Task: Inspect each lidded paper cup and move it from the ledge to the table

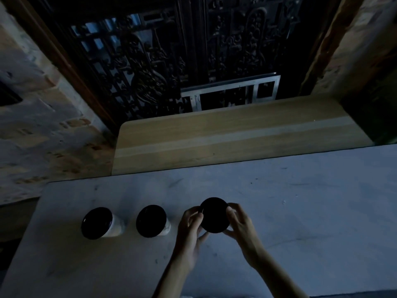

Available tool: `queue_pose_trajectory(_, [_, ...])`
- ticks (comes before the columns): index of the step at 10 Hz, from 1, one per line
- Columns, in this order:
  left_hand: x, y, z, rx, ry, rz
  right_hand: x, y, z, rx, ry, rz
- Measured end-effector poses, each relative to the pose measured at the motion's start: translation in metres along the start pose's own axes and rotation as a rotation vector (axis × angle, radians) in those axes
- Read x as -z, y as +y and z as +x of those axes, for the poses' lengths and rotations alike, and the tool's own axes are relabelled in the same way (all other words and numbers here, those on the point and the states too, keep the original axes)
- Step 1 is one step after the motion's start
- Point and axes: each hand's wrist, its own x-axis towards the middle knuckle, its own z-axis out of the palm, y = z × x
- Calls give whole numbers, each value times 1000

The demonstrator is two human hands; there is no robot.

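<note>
third cup held in both hands over the bench

the left hand (190, 227) and right hand (239, 222) close on a black-lidded paper cup (214, 215) from either side, fingers curled around the lid rim, so the grip of each hand is clamped on that cup. only the dark round lid shows from above; the cup body beneath it is hidden by the lid and the fingers, and whether its base touches the bench (300, 201) cannot be told.

to the left of the grip, two more lidded cups stand upright on the pale bench in a row: the nearer cup (151, 220) sits just beside the left hand, apart from it, and the far cup (97, 223) stands further left, with a gap between the two. both show white sides under black lids.

beyond the grip, past the far edge of the bench, lies the wooden ledge (236, 134), and behind it rises a dark carved screen (150, 61) with a metal frame (232, 89) leaning at its foot. the scene is dim
</note>
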Motion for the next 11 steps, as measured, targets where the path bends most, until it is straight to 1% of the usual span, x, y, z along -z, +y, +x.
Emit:
queue_pose_trajectory(3, [14,-16,16,52,57,49,-4,19,12,-101,-5,-15])
queue_pose_trajectory(6, [19,-16,19,68,89,47,-8,24,16,-119,-21,-50])
queue_pose_trajectory(9, [21,-18,19,-45,84,120,-8,24,12,-63,2,-109])
queue_pose_trajectory(10, [22,-17,18,-78,88,164,-8,23,10,-65,25,-134])
queue_pose_trajectory(11, [22,-16,18,-141,102,214,-7,18,12,0,88,-194])
